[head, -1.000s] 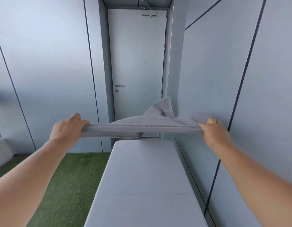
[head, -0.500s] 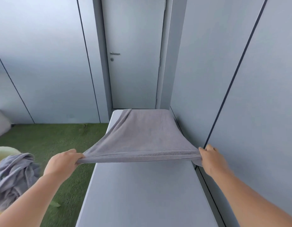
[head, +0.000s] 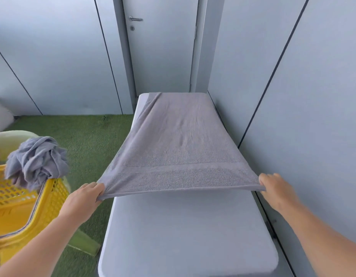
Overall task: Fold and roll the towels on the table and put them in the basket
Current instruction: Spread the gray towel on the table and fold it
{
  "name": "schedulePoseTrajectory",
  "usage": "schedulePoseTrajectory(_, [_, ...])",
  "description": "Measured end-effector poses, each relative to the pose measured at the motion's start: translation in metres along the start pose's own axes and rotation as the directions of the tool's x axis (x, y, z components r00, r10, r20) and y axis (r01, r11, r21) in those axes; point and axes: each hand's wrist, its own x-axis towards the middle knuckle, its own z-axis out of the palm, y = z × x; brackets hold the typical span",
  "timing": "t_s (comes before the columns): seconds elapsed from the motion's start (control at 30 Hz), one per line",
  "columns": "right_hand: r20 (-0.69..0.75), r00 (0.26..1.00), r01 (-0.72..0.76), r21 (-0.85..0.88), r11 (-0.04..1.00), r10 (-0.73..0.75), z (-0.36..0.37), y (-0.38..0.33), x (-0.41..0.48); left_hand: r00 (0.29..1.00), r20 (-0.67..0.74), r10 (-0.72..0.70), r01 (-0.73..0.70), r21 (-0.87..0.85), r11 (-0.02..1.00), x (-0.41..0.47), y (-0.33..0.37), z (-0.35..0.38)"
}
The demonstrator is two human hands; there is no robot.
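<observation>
While the towel (head: 179, 144) lies spread along the far half of the table (head: 185, 232), its near edge is lifted and taut between both hands: the left hand (head: 84, 198) pinches one corner, the right hand (head: 277, 189) the other. No fold or roll shows yet, so this towel looks barely begun. Crumpled grey cloth (head: 36, 160) hangs over the yellow basket (head: 23, 204) at left, unrolled; nothing rolled is visible inside.

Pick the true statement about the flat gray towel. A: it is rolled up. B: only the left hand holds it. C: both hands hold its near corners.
C: the left hand and right hand each pinch a near corner of the gray towel above the table.
</observation>
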Motion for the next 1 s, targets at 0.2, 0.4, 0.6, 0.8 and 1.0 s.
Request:
schedulePoseTrajectory(0.2, [0.051,0.996,0.075,-0.034,0.997,-0.073,0.026,0.030,-0.068,0.998,0.046,-0.041,0.039,0.062,0.997,-0.078,0.028,0.022])
schedulePoseTrajectory(0.4, [0.155,0.985,0.081,-0.044,0.996,-0.073,0.061,0.055,-0.144,0.975,0.132,-0.177,0.170,0.064,0.983,-0.164,0.068,0.045])
schedulePoseTrajectory(0.6, [0.207,0.973,0.117,-0.050,0.992,-0.104,0.082,0.065,-0.196,0.961,0.167,-0.220,0.204,0.110,0.973,-0.220,0.077,0.064])
schedulePoseTrajectory(0.8, [0.228,0.971,0.101,-0.097,0.990,-0.077,0.097,0.066,-0.226,0.939,0.247,-0.238,0.201,0.164,0.966,-0.253,0.076,0.072])
schedulePoseTrajectory(1.0, [0.211,0.975,0.061,0.076,0.995,-0.075,0.095,0.026,-0.223,0.974,0.056,-0.218,0.221,-0.056,0.974,-0.239,0.106,0.062])
